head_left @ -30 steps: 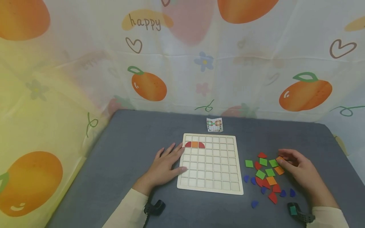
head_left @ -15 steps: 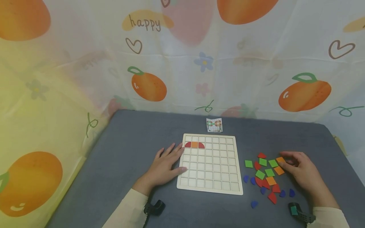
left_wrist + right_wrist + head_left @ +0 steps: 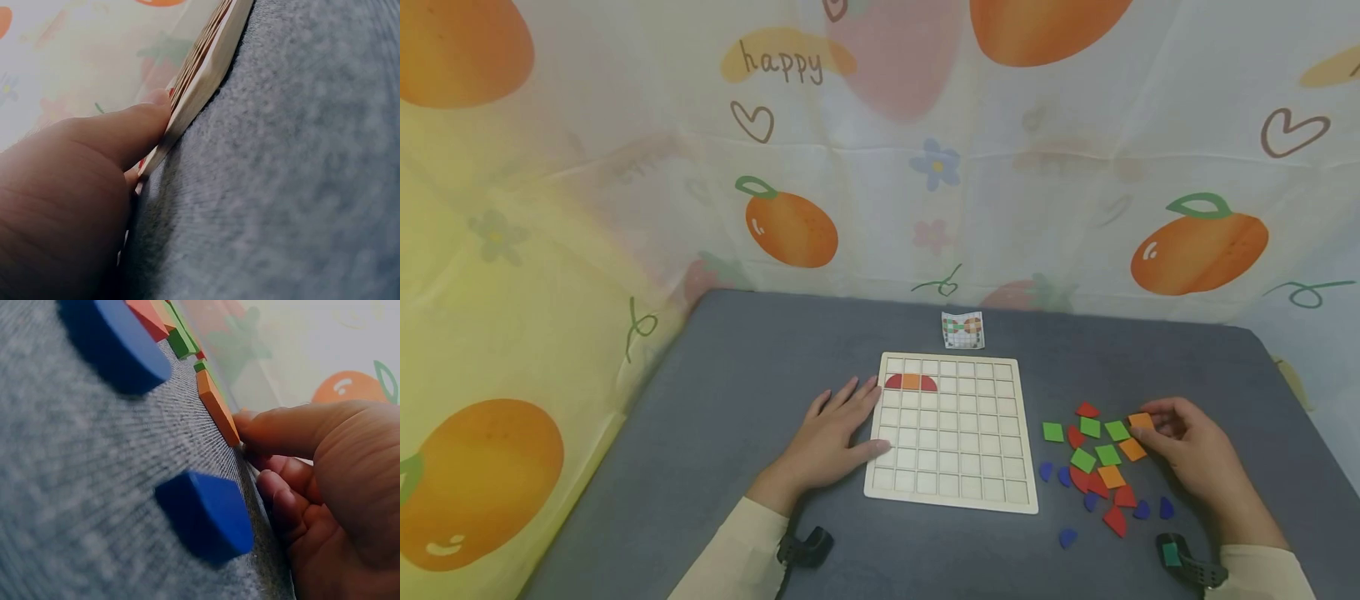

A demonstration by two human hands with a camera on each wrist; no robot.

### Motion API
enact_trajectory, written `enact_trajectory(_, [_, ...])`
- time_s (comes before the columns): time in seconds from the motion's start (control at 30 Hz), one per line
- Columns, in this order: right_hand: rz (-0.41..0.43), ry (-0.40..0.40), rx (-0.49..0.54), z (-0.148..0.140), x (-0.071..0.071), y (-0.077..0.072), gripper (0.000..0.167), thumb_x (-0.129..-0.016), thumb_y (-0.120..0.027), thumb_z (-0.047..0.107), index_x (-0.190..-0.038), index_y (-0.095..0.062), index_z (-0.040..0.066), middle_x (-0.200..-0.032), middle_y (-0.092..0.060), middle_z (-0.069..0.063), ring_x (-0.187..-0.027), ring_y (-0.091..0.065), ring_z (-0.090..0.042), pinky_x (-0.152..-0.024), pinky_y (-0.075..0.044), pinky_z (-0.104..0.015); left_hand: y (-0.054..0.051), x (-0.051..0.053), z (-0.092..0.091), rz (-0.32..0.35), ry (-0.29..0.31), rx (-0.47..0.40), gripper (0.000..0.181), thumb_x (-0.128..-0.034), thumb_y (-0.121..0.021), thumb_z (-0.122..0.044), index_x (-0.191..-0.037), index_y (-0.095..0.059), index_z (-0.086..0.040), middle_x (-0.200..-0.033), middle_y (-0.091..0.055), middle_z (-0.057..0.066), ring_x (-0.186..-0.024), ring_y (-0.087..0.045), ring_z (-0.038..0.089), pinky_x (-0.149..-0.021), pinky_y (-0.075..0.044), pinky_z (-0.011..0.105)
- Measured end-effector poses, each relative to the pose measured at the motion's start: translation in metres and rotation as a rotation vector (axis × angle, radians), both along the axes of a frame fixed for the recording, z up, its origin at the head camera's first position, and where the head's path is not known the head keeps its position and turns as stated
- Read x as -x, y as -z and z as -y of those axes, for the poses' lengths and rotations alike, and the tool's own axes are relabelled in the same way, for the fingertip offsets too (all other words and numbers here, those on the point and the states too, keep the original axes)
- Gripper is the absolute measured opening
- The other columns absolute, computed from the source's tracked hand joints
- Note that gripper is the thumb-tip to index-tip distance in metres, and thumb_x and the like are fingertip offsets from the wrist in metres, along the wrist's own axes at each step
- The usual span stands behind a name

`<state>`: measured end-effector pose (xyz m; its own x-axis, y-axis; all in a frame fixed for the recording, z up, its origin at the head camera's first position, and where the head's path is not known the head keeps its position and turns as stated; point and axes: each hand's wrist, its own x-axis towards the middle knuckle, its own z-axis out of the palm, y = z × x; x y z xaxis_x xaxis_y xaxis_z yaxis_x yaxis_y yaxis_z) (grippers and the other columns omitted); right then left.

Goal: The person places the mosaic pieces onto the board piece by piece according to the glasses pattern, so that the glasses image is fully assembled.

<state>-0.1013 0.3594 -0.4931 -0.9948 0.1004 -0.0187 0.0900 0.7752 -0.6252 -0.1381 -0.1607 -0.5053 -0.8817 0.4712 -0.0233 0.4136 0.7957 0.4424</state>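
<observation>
A pale wooden grid board (image 3: 956, 483) lies flat on the table. In its second row sit two red curved pieces, the left one (image 3: 893, 382) and the right one (image 3: 928, 383), with an orange square (image 3: 911, 382) between them. My left hand (image 3: 831, 440), fingers spread and straight, rests on the board's left edge; its thumb touches that edge in the left wrist view. At the far right of the loose pieces, my right hand (image 3: 1197, 450) pinches an orange square tile (image 3: 1140, 420) between thumb and fingers, low at the table. Its other fingers are curled in.
Right of the board lie scattered green squares (image 3: 1082, 460), orange squares (image 3: 1111, 477), red curved pieces (image 3: 1115, 522) and blue curved pieces (image 3: 1067, 538). A small printed pattern card (image 3: 962, 331) stands behind the board. A patterned cloth (image 3: 1037, 192) hangs behind the grey table (image 3: 760, 350).
The right hand's pinched orange square has turned slightly and shows more of its face. The left hand and the board stay in place.
</observation>
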Motion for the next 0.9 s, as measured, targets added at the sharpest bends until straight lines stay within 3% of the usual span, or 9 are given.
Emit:
enact_trajectory(0.27, [-0.079, 0.073, 0.030, 0.007, -0.001, 0.002, 0.026, -0.109, -0.072, 0.019, -0.123, -0.069, -0.003, -0.105, -0.072, -0.016, -0.084, -0.060, -0.015, -0.064, -0.047, -0.023, 0.001, 0.000, 0.001, 0.003, -0.005, 0.051, 0.091, -0.1047, -0.060, -0.067, -0.175, -0.027, -0.019, -0.180, -0.020, -0.002, -0.166, -0.010, 0.023, -0.129, -0.004, 0.059])
enact_trajectory(0.47, [-0.100, 0.101, 0.098, 0.014, -0.004, 0.000, 0.032, -0.109, -0.073, 0.028, -0.122, -0.070, -0.002, -0.102, -0.076, -0.013, -0.077, -0.061, 0.000, -0.063, -0.049, -0.021, 0.001, 0.000, 0.001, 0.014, -0.005, 0.068, 0.092, -0.1049, -0.056, -0.069, -0.176, -0.024, -0.021, -0.180, -0.018, -0.005, -0.166, -0.008, 0.021, -0.129, -0.003, 0.057])
enact_trajectory(0.7, [-0.108, 0.127, 0.138, 0.026, -0.006, -0.006, 0.035, -0.105, -0.078, 0.034, -0.118, -0.073, 0.001, -0.096, -0.077, -0.006, -0.077, -0.064, -0.004, -0.064, -0.048, -0.022, 0.002, 0.000, 0.001, 0.004, -0.007, 0.069, 0.091, -0.1052, -0.057, -0.068, -0.176, -0.025, -0.020, -0.180, -0.019, -0.004, -0.166, -0.009, 0.021, -0.129, -0.003, 0.058])
enact_trajectory(0.9, [-0.106, 0.101, 0.161, 0.035, -0.005, -0.011, 0.033, -0.106, -0.077, 0.033, -0.118, -0.074, 0.001, -0.099, -0.075, -0.007, -0.079, -0.064, -0.007, -0.065, -0.051, -0.022, 0.001, 0.000, 0.001, 0.010, 0.003, 0.066, 0.091, -0.1059, -0.057, -0.067, -0.176, -0.024, -0.019, -0.180, -0.018, -0.003, -0.166, -0.008, 0.022, -0.128, -0.003, 0.058])
